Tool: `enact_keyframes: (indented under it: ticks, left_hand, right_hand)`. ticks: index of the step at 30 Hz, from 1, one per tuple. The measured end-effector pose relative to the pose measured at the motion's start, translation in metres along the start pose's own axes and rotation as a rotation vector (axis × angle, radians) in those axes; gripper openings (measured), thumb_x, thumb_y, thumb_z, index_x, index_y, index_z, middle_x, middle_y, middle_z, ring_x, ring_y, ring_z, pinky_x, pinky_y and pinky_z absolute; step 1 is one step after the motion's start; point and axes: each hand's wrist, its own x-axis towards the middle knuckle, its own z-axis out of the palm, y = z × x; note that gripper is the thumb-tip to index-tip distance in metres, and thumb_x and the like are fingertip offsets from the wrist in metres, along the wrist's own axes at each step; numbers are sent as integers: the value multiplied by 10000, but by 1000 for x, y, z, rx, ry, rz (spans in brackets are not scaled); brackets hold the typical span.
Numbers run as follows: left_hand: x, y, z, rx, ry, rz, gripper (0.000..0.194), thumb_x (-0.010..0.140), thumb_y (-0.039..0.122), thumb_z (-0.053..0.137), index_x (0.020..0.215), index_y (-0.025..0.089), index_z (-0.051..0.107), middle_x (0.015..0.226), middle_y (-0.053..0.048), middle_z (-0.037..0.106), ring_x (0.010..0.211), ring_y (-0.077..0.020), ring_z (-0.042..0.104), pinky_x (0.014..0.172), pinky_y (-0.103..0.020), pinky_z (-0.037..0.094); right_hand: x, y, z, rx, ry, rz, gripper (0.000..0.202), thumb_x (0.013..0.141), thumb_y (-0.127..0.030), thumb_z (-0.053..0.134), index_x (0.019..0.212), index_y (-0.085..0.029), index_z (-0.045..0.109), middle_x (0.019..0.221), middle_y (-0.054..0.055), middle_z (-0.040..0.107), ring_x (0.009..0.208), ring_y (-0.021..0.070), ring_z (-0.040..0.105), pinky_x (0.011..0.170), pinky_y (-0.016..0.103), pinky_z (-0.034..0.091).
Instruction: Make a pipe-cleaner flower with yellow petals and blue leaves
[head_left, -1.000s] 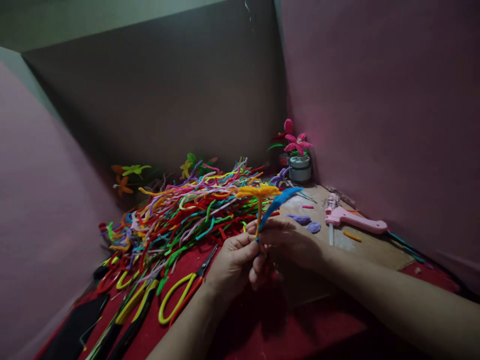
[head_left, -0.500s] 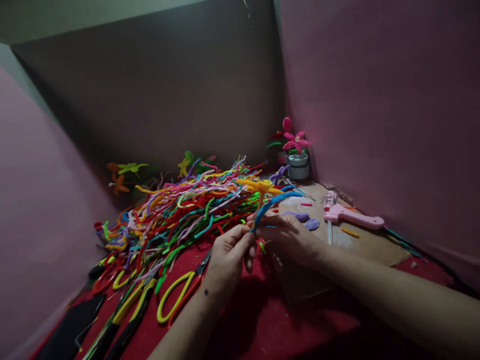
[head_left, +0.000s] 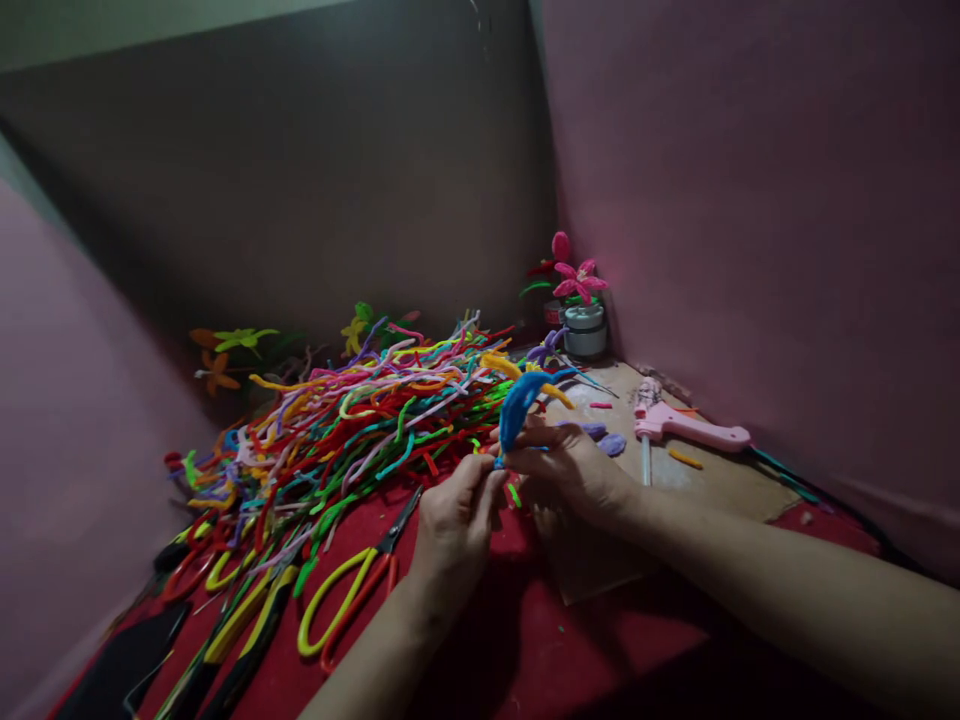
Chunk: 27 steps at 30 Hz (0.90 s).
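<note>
A blue pipe-cleaner leaf (head_left: 517, 405) stands up between my two hands, its broad looped side showing. My left hand (head_left: 457, 510) pinches the narrow base of this leaf between thumb and forefinger. Close against it from the right, my right hand (head_left: 574, 470) is closed, its fingers round the lower part of the blue leaf; the fingertips are partly hidden. Just behind the leaf shows a yellow-orange pipe-cleaner flower (head_left: 559, 396), whose stem is hidden by the leaf and fingers.
A big heap of coloured pipe cleaners (head_left: 360, 410) lies beyond my left hand. Scissors (head_left: 337, 600) and pliers (head_left: 240, 630) rest at left on red cloth. A pink glue gun (head_left: 694, 428) and purple petals (head_left: 611, 444) lie on cardboard (head_left: 750, 490). A pink flower (head_left: 580, 282) stands near the wall.
The blue leaf has turned from a thin edge-on strip pointing right to a more upright, broad side. Both hands stay together, and the view has shifted slightly right.
</note>
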Motion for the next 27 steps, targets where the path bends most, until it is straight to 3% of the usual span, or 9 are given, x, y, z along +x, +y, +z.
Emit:
enact_keyframes:
  ticks: [2,7,13,16,20,22,24,27]
  left_hand:
    - [0,-1,0,-38,-18,-40,150,786,314,568,764,167,589,527,50,501,396,-57,449,395,-171,348]
    - [4,2,-6,-435,-145,-258,193,771,327,594,721,153,526,475,72,467,312,-23,351,319,-140,306]
    - [6,1,-8,-742,-384,-378,178,756,301,614,716,145,537,426,97,369,281,-3,183,266,-132,269]
    - [6,1,-7,-669,-407,-373,187,756,327,607,736,148,558,433,90,382,287,-12,207,279,-146,284]
    - [3,2,-2,-193,-163,-133,199,779,324,578,685,148,569,542,29,520,407,-49,434,407,-167,365]
    - [1,0,1,-30,-60,-31,183,772,296,584,658,153,567,537,32,517,435,-56,450,433,-167,365]
    - [1,-1,1,-40,-48,-50,169,780,291,571,674,159,565,519,40,507,419,-60,449,419,-172,362]
    - [2,-3,-3,-250,-174,-194,169,793,307,557,716,157,566,523,38,531,384,-66,465,370,-172,359]
  right_hand:
    - [0,0,0,8,-31,-3,165,699,-319,674,783,-185,719,755,9,645,736,153,549,787,317,411]
    - [-1,5,-3,95,-96,36,203,681,-310,697,844,-189,704,793,12,648,807,162,561,803,325,413]
    - [-2,6,-2,280,-166,93,138,670,-257,700,797,-202,700,814,12,661,787,165,586,789,316,431]
    - [-1,11,-2,285,-179,73,75,686,-252,689,739,-199,689,762,2,649,789,162,582,814,318,419]
    - [3,20,-4,214,-61,3,134,683,-313,696,748,-198,682,791,2,632,807,168,571,826,334,419]
    - [3,22,-4,153,-13,-36,147,691,-324,691,777,-204,689,829,6,629,840,173,564,834,337,416]
    - [2,19,-3,91,13,-63,151,692,-321,692,798,-213,697,848,7,630,864,174,561,842,336,411]
    - [-1,10,-1,46,-50,-11,158,706,-316,677,813,-203,705,863,21,634,839,175,574,799,336,433]
